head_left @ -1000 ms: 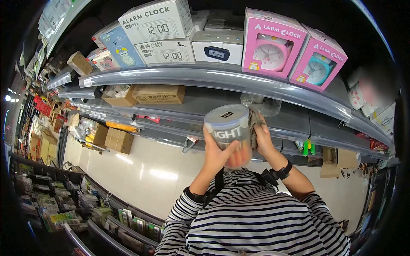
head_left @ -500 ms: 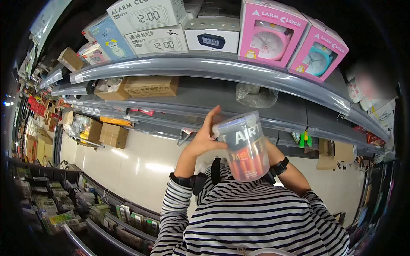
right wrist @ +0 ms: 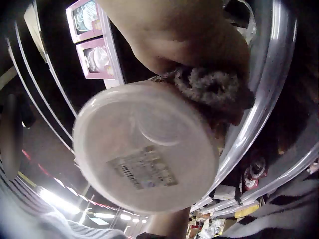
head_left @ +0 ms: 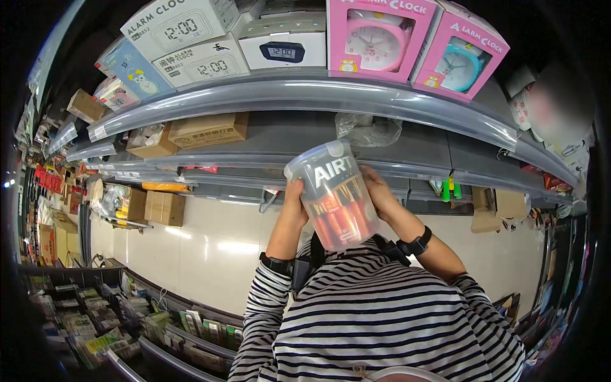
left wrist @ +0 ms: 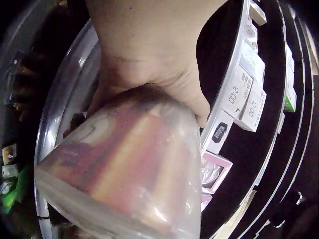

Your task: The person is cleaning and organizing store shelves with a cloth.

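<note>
In the head view a clear plastic canister [head_left: 337,197], printed "AIRT" and with orange-red print or contents low down, is held tilted in front of the striped shirt. My left hand [head_left: 291,207] grips its left side; the left wrist view has that hand [left wrist: 149,55] curled over it. At the canister's right side is my right hand [head_left: 380,194]. A grey fuzzy cloth [right wrist: 212,88], bunched in that hand, lies against the canister wall in the right wrist view. The round base [right wrist: 144,149] there carries a barcode label [right wrist: 142,169].
A shelf edge [head_left: 305,92] runs ahead, with white alarm clock boxes [head_left: 283,48] and pink ones [head_left: 382,38] above it. Lower down are a cardboard box [head_left: 210,129] and crumpled clear plastic [head_left: 369,129]. Hanging packets [head_left: 95,325] fill racks at lower left.
The canister has turned in the hands, from "IGHT" showing to "AIRT", and lately shifted left. My left hand has closed round its side again, and the right hand has come out from behind it.
</note>
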Demonstrator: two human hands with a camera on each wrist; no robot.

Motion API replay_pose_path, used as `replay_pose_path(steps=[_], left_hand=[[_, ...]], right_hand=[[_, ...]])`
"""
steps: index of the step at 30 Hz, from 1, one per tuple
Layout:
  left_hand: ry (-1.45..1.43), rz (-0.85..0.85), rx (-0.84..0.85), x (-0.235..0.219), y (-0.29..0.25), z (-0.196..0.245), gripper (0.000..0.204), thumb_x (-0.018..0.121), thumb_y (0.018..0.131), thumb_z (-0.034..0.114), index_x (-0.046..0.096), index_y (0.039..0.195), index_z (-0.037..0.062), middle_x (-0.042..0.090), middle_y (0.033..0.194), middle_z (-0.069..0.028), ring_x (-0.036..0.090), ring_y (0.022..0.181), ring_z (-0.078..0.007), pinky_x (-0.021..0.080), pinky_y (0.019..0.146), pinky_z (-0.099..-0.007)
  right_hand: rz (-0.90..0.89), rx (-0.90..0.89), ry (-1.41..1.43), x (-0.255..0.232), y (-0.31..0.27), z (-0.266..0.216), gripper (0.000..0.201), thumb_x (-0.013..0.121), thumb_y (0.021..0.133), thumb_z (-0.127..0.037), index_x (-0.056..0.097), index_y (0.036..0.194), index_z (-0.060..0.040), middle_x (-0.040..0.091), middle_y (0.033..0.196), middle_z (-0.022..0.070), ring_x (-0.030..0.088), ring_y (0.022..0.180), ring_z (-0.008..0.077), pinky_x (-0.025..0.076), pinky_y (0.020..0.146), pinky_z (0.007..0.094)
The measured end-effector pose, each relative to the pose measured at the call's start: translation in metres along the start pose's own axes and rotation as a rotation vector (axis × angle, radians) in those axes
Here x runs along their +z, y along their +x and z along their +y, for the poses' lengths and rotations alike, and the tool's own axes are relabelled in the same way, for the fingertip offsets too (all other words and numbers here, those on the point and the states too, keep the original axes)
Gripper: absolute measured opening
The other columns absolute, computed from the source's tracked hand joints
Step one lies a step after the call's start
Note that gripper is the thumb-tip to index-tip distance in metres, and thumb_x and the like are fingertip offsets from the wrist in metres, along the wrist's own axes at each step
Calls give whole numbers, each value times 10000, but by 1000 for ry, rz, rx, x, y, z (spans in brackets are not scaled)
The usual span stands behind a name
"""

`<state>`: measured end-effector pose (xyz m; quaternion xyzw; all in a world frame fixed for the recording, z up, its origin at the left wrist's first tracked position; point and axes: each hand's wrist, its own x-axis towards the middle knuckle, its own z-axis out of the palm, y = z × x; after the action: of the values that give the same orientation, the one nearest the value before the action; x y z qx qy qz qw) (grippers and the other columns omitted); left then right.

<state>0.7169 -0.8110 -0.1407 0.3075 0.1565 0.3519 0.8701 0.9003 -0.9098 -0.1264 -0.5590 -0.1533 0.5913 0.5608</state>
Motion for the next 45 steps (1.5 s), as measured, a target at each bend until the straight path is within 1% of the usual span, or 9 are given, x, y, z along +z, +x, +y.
replay_pose_path(steps=[3, 12, 14, 20, 22, 24, 29, 34, 45], left_hand=[[87, 86, 134, -1, 8, 4, 721, 737, 736, 361, 318, 1270, 118, 466, 1252, -103, 499, 1126, -218, 468, 912, -363], [313, 271, 377, 33, 14, 19, 696, 753, 709, 205, 292, 1223, 119, 339, 1370, -148, 381, 1220, -259, 330, 1023, -392], [547, 344, 603, 26, 23, 15, 700, 758, 693, 129, 294, 1216, 117, 319, 1386, -151, 375, 1223, -264, 335, 1019, -387], [343, 514, 659, 24, 16, 36, 682, 731, 693, 32, 290, 1207, 113, 283, 1411, -161, 367, 1226, -268, 349, 1009, -378], [383, 576, 697, 12, 19, 41, 679, 722, 722, 44, 283, 1237, 101, 314, 1388, -150, 387, 1202, -257, 376, 979, -362], [225, 690, 618, -4, 19, 53, 701, 739, 734, 89, 281, 1264, 77, 365, 1330, -135, 419, 1153, -244, 393, 946, -345], [268, 705, 595, 18, 38, 76, 802, 816, 672, 264, 301, 1225, -6, 397, 1199, -198, 445, 1085, -253, 386, 929, -376], [1183, 844, 1038, -15, 103, 93, 879, 863, 552, 320, 326, 1152, -33, 287, 1269, -260, 334, 1194, -404, 347, 979, -437], [1418, 613, 995, -64, 147, 105, 1021, 898, 435, 311, 358, 1194, -107, 238, 1335, -317, 316, 1226, -465, 351, 1013, -466]], right_hand=[[126, -313, -257, 1, -10, -11, 444, 490, 958, -218, 405, 1349, -26, 501, 1296, 89, 468, 1172, 162, 369, 974, 275], [-89, -1125, -1028, 29, -57, -54, 340, 536, 868, -137, 579, 1204, -116, 442, 1385, 79, 379, 1300, 305, 317, 1060, 418], [-175, -1216, -1223, 42, -66, -52, 325, 535, 838, -118, 600, 1157, -133, 454, 1375, 51, 371, 1305, 300, 316, 1069, 434], [-423, -1336, -1505, 16, -63, -40, 236, 529, 787, -100, 636, 992, -145, 475, 1353, -5, 376, 1305, 263, 341, 1072, 432], [-284, -1020, -1607, -6, -59, -37, 239, 538, 805, -83, 633, 1020, -126, 516, 1304, 30, 442, 1251, 266, 393, 1029, 404], [-158, -538, -1114, -44, -52, -29, 292, 494, 849, -66, 615, 1109, -123, 536, 1279, 100, 458, 1227, 323, 398, 994, 370], [61, -434, -871, -84, -50, -4, 259, 495, 929, -86, 572, 1171, -31, 591, 1131, 78, 523, 1020, 142, 393, 888, 254], [130, -249, -601, -109, -46, 11, 293, 504, 938, -130, 551, 1208, -27, 554, 1176, 64, 486, 1059, 135, 348, 928, 242], [97, -128, -709, -89, -71, 9, 273, 517, 926, -109, 567, 1180, -22, 574, 1124, 76, 524, 999, 153, 396, 875, 251]])
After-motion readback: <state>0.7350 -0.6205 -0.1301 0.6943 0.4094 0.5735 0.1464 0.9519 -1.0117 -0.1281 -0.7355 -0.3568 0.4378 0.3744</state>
